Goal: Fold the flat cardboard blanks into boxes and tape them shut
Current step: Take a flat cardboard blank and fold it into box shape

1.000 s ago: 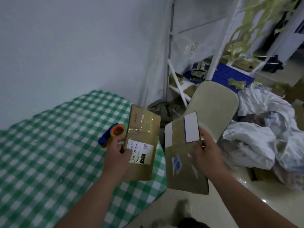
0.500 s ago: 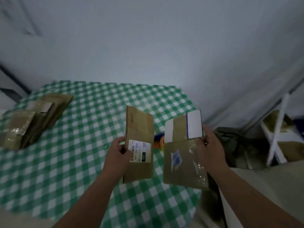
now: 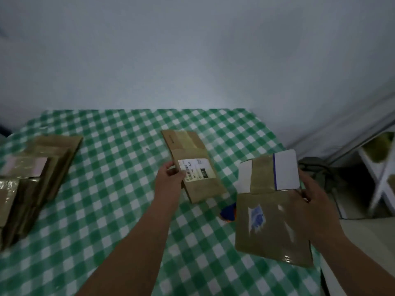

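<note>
Green-checked cloth covers the tabletop (image 3: 111,189), which runs back to a plain pale wall. At its left edge sits a stack of flattened cardboard (image 3: 32,178). Over the right edge, the right hand (image 3: 316,208) grips a large flat blank (image 3: 271,227) by its side; nearer the middle, the left hand (image 3: 168,180) pinches a smaller labelled blank (image 3: 192,165), low over the cloth. Both are unfolded, so folding seems not yet begun; next, one probably needs setting down so both hands can open the other.
</note>
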